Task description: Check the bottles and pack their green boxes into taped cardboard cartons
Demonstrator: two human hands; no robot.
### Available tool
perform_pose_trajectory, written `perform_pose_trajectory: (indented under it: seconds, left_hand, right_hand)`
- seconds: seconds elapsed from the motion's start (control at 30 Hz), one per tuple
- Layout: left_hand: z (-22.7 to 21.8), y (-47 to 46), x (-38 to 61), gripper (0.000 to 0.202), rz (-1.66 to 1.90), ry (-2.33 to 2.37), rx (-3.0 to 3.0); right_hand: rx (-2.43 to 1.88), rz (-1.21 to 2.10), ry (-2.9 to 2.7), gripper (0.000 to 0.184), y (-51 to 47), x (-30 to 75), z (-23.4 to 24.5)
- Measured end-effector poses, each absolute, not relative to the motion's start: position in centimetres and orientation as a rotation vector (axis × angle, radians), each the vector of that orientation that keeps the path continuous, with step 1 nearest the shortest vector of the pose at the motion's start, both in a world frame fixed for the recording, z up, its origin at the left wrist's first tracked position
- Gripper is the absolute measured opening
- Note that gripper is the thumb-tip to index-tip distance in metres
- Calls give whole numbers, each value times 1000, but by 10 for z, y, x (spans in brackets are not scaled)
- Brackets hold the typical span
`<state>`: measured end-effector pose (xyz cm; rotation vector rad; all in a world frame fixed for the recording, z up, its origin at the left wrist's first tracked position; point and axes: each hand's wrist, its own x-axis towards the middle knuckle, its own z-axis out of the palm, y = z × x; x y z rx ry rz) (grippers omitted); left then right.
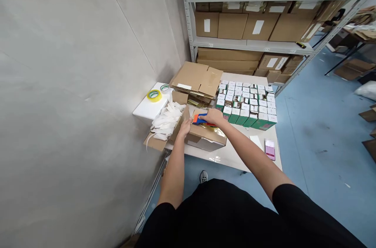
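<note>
A small cardboard box (205, 135) lies on the white table (235, 156) in front of me, with shiny clear tape along its top. My right hand (214, 116) is closed round a red and blue tape dispenser (199, 119) that rests on the box top. My left hand (185, 126) presses against the box's left end with its fingers curled on the cardboard.
Several green and white small boxes (246, 103) stand in rows behind. Flattened cartons (196, 79) and white packing bags (167, 121) lie at the left, beside a yellow tape roll (154, 95). A pink booklet (270, 149) lies on the table. Shelving with cartons (258, 25) fills the back.
</note>
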<state>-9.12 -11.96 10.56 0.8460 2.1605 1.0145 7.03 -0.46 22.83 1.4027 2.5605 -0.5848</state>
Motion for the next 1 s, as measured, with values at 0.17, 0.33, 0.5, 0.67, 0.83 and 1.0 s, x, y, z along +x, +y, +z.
perform_pose_trajectory:
  seconds: [0.17,0.33,0.5,0.67,0.83,1.0]
  left_hand:
    - [77,-124,-27,50,1217,1924,724]
    - [63,-91,39,51,1157,1933,748]
    - [70,-64,65,51,986,1968,873]
    - [70,-62,66,58,1008,1921,899]
    - [70,-65,63,55,946,1981,901]
    - [76,-64,62,56,789,2131,998]
  right_hand:
    - [1329,-478,2507,74,-2,93,224]
    - [1455,-487,2372,71,24,160,225]
    - [1566,-510,2345,65,32,201,222]
    - [1538,-502,2378,67,26,201,219]
    - [1506,-508,2353,71,29,197,222]
    - [1553,-447,2305,72,47,237,222]
